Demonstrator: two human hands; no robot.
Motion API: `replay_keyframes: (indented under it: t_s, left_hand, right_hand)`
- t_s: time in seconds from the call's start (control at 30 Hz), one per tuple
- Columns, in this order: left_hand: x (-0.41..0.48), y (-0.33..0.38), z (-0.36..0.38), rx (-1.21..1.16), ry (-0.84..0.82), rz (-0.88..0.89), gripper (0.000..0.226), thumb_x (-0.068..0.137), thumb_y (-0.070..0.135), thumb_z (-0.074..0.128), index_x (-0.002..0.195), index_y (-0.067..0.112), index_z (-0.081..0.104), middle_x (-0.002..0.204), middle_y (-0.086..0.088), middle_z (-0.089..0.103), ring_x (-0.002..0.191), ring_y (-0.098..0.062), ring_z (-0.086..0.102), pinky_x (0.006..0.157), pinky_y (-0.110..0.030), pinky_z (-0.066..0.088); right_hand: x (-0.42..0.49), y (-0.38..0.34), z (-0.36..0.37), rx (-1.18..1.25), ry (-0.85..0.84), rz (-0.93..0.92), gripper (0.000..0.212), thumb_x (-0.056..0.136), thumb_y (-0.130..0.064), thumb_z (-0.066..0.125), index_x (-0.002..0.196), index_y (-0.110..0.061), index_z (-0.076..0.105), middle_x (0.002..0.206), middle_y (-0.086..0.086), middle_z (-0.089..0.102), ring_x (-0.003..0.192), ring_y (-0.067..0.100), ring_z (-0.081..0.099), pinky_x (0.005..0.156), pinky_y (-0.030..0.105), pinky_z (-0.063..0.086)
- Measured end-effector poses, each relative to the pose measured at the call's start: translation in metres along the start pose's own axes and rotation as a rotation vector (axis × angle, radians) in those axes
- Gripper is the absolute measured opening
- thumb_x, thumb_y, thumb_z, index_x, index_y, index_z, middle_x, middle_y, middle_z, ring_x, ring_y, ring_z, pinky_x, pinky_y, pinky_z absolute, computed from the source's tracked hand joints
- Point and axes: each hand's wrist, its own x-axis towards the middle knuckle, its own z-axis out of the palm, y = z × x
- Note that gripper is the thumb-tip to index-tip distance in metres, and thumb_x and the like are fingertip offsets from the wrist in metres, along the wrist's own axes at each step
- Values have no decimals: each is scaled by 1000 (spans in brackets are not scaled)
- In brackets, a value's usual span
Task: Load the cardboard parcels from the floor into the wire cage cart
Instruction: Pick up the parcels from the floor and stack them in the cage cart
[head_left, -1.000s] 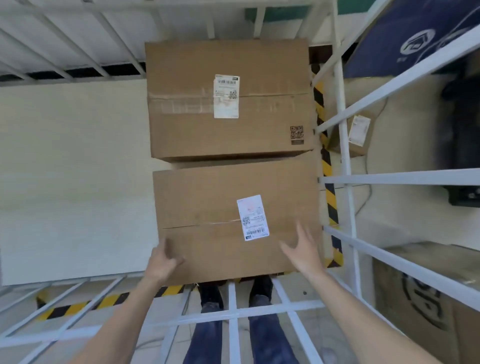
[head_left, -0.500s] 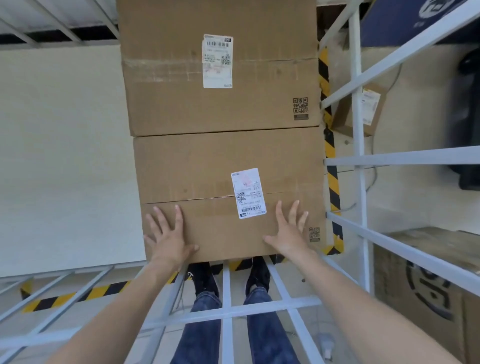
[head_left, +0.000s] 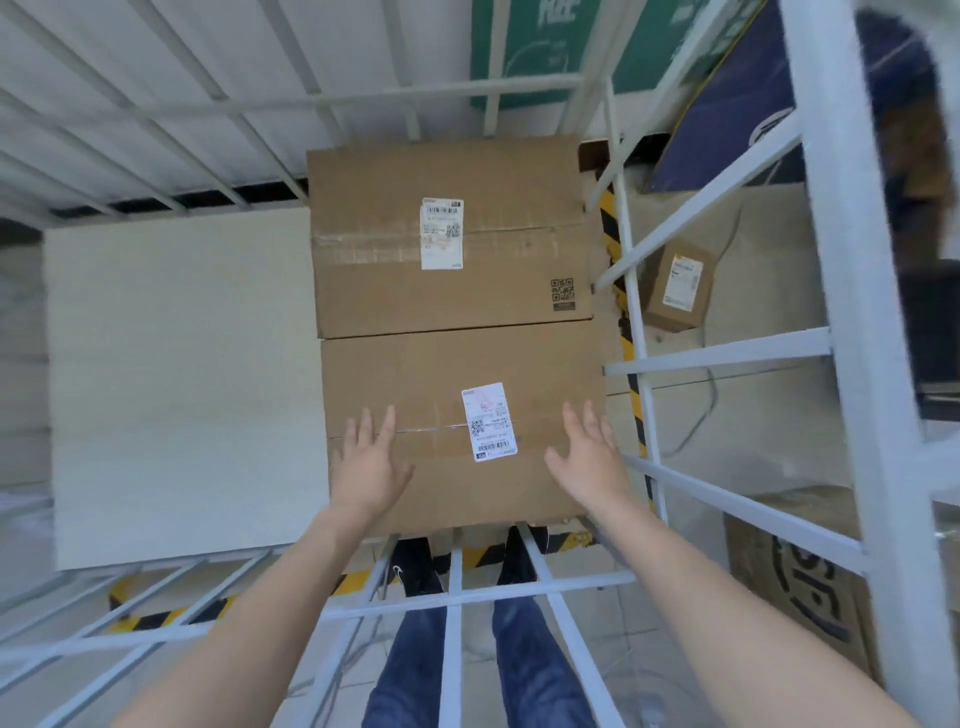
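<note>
Head view: I see the near box (head_left: 415, 374) touching the far box (head_left: 374, 291) in the cage cart (head_left: 452, 597). My left hand (head_left: 371, 467) and right hand (head_left: 587, 462) are spread wide over the near box, holding nothing.

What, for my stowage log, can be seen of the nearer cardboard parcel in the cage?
The nearer parcel is a plain brown cardboard box, closed, with clear tape along its top seam and a white label with barcodes across it. It lies flat in the cage cart, its far edge against the second parcel. The left hand and right hand, both open, are over its near half; contact is unclear.
</note>
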Motion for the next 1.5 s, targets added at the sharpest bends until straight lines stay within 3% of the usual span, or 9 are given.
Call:
replay_keyframes:
  t_s: [0.13, 0.27, 0.53, 0.63, 0.8, 1.03, 1.23, 1.5]
  left_hand:
    - [-57, 48, -71, -18, 46, 53, 82, 94, 39, 53, 158, 27, 2, 166, -6, 0, 152, -29, -2, 120, -50, 16]
    - [-131, 88, -126, -78, 77, 98, 79, 93, 34, 53, 158, 26, 8, 166, -8, 4, 152, -29, 1, 119, -50, 17]
    - [-252, 132, -151, -112, 112, 328, 80, 92, 39, 55, 157, 31, 8, 166, -6, 7, 152, -28, 2, 119, -54, 17]
    - [-286, 153, -161, -123, 106, 385, 77, 94, 39, 52, 157, 31, 9, 166, -4, 7, 152, -28, 2, 119, -52, 16]
    - [-330, 197, -168, -5, 95, 621, 77, 93, 37, 51, 158, 29, 9, 166, -6, 8, 152, -28, 1, 120, -47, 14]
    - [-391, 284, -134, 112, -23, 878, 74, 92, 32, 48, 157, 30, 11, 166, -4, 9, 152, -23, 0, 122, -46, 12]
    - [-460, 376, -59, 290, -129, 1146, 73, 96, 38, 48, 158, 28, 10, 165, -6, 12, 152, -24, 2, 120, -38, 9]
    - [-545, 488, 68, 421, -270, 1250, 74, 96, 40, 50, 157, 29, 10, 165, -4, 12, 152, -23, 3, 121, -36, 9]
  right_hand:
    - [-59, -29, -51, -42, -7, -72, 75, 94, -49, 41, 155, -36, -1, 165, -3, -9, 151, 27, -4, 116, 56, 26]
    - [-134, -51, -97, -9, -10, -108, 76, 96, -46, 44, 156, -32, 0, 165, 0, -8, 151, 30, -2, 118, 54, 19]
    - [-279, -64, -143, 122, 60, -125, 73, 97, -46, 43, 157, -31, 5, 166, 0, -3, 151, 30, 4, 117, 48, 20]
    - [-315, -54, -153, 156, 155, -100, 72, 98, -47, 42, 157, -32, 3, 166, -2, -5, 151, 29, 2, 118, 48, 20]
    - [-358, -16, -161, 298, 422, 11, 70, 98, -48, 39, 157, -30, 5, 166, 1, -2, 151, 27, 4, 120, 46, 16]
    - [-438, 88, -146, 501, 595, 310, 69, 99, -49, 37, 157, -31, 4, 166, 2, -1, 151, 27, 4, 119, 52, 8]
    - [-503, 196, -108, 652, 684, 649, 70, 99, -52, 38, 157, -31, 5, 166, 0, 0, 151, 25, 4, 119, 52, 7]
    - [-559, 333, -73, 806, 743, 787, 68, 99, -52, 38, 157, -31, 10, 166, 1, 4, 151, 27, 5, 119, 52, 6]
